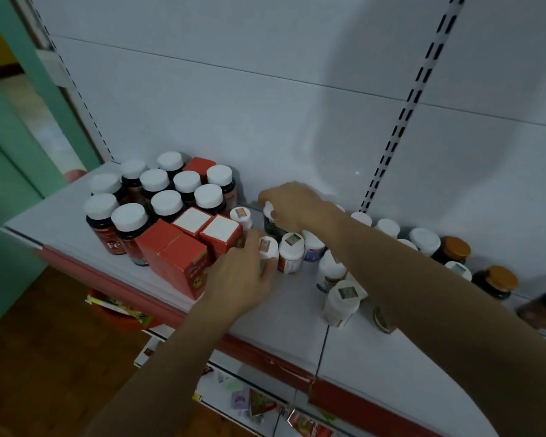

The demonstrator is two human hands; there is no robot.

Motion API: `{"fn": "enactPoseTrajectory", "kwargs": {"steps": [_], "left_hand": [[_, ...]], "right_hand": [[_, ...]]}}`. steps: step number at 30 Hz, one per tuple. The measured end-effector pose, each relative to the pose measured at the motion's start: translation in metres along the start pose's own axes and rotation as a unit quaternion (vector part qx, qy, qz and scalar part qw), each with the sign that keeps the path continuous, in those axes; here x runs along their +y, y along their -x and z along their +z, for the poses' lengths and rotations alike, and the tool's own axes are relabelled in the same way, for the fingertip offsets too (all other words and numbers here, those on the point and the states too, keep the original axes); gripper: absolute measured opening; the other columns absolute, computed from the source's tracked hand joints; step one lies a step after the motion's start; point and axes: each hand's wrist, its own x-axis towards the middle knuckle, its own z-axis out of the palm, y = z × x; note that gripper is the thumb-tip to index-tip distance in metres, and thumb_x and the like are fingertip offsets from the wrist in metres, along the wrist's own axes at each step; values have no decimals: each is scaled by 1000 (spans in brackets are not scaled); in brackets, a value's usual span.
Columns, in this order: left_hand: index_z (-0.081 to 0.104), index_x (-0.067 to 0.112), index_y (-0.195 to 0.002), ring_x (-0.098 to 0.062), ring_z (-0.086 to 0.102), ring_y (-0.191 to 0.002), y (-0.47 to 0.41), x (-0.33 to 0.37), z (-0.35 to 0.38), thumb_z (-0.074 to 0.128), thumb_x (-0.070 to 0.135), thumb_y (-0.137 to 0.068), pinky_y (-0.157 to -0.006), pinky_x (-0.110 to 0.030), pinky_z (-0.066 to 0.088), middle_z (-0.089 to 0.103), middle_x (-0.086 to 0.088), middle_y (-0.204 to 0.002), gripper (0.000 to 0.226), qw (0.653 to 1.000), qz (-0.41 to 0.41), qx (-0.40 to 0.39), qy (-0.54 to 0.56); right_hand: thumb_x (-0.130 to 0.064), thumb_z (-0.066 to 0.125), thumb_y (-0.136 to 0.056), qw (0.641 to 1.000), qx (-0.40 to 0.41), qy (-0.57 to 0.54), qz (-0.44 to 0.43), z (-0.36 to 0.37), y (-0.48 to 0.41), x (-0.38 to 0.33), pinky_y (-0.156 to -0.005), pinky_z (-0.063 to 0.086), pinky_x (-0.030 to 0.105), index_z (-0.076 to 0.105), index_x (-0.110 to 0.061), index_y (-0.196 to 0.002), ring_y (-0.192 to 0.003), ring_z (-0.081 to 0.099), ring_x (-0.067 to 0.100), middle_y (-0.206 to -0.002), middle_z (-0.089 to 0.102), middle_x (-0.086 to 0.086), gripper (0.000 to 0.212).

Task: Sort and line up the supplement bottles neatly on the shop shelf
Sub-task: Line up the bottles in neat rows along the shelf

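On the white shelf (pixel 281 313), my left hand (pixel 238 279) grips a small white bottle (pixel 268 247) beside the red boxes (pixel 183 250). My right hand (pixel 292 205) holds the white cap of a dark green bottle (pixel 273 228) near the back panel. More small white bottles (pixel 292 252) stand between and right of my hands, one (pixel 342 302) nearer the front. Dark bottles with white caps (pixel 167 201) are grouped at the left. Bottles with orange caps (pixel 498 280) stand at the right.
The shelf's red front strip (pixel 275 362) runs diagonally below my arms. A lower shelf with packets (pixel 252 402) shows underneath. A slotted upright (pixel 401 121) climbs the back panel. A green wall (pixel 10 184) stands at the left.
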Motion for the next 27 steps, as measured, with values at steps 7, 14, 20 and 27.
{"fn": "enactPoseTrajectory", "kwargs": {"steps": [7,14,20,27], "left_hand": [[43,27,-124,-14,67,-70,3,3,7,57,39,-99,-67,-45,56,67,6,-79,31,995,31,-32,86],[36,28,-149,-2,65,-75,17,-22,7,59,40,-99,-73,-38,58,69,8,-89,56,993,-7,-55,107],[55,22,-138,-5,58,-96,33,-40,5,63,30,-98,-87,-31,53,62,13,-109,42,994,-10,-60,95],[35,18,-155,-7,61,-91,15,-30,20,70,43,-91,-90,-36,53,56,7,-137,77,992,-28,-65,104]], "right_hand": [[-25,56,-95,998,-23,50,28,-1,19,17,-90,43,43,55,-34,-134,-123,49,32,-132,56,7,40],[-31,67,-90,991,-5,-64,-118,-7,-14,-29,-86,51,44,58,-30,-123,-101,60,24,-113,67,-1,34],[-31,69,-92,988,19,-89,-123,-1,-12,-14,-88,48,40,62,-27,-121,-95,55,14,-108,68,-6,30],[-40,70,-91,988,-87,4,-128,-10,41,27,-108,32,49,58,-34,-132,-139,34,22,-128,58,1,43]]}}
